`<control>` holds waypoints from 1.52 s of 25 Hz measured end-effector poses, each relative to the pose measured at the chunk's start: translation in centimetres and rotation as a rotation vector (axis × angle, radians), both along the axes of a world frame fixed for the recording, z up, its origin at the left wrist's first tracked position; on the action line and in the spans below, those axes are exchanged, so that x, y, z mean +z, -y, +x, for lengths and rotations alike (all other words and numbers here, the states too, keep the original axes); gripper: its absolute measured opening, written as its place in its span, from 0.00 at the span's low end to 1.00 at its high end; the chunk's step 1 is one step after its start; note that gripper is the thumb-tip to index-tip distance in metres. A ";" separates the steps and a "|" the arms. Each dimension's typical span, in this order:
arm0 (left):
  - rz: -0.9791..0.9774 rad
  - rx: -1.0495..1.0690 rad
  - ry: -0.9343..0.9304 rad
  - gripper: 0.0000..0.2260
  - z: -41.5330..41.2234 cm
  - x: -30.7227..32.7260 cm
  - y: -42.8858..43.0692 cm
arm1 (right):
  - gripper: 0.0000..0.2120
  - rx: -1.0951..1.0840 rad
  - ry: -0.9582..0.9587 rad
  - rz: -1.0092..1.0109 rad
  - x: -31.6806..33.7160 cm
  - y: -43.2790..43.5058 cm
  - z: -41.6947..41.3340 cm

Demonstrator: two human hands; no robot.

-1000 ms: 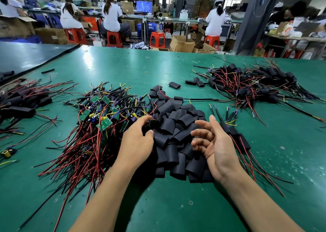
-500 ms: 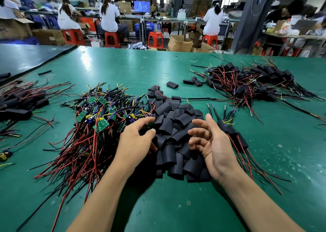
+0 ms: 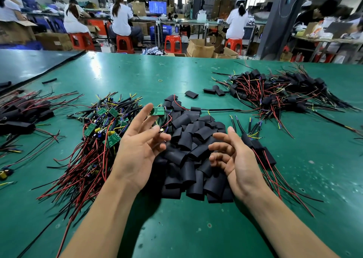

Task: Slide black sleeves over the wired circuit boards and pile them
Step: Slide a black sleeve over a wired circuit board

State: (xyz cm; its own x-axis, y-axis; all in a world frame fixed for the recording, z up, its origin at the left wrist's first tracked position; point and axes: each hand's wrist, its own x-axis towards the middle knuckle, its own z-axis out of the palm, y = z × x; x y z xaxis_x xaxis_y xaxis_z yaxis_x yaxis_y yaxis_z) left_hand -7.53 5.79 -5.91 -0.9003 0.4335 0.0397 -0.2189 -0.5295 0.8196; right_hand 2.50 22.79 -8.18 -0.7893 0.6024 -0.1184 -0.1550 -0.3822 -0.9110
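We held our left hand [image 3: 137, 151] spread, a circuit board [image 3: 158, 111] touching one fingertip, and our right hand [image 3: 233, 159] loosely curled, empty, over the sleeves [image 3: 188, 140].

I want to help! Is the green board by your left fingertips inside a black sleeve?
Out. The green board is bare: its green face shows, no sleeve around it.
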 end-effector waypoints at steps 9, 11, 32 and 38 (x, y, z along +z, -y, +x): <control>-0.121 -0.028 -0.244 0.09 2.5 0.0 -1.4 | 0.13 0.120 -0.085 0.225 -0.4 0.7 0.3; -0.178 0.037 -0.336 0.14 2.7 -0.4 -1.8 | 0.09 0.111 -0.082 0.308 -0.6 0.8 0.4; -0.713 0.234 -0.559 0.03 2.9 -2.1 -2.5 | 0.12 -0.062 -0.238 0.329 0.1 1.2 0.5; -0.257 0.138 0.064 0.06 2.7 -1.3 -3.0 | 0.20 -0.056 -0.237 0.311 0.1 1.2 0.6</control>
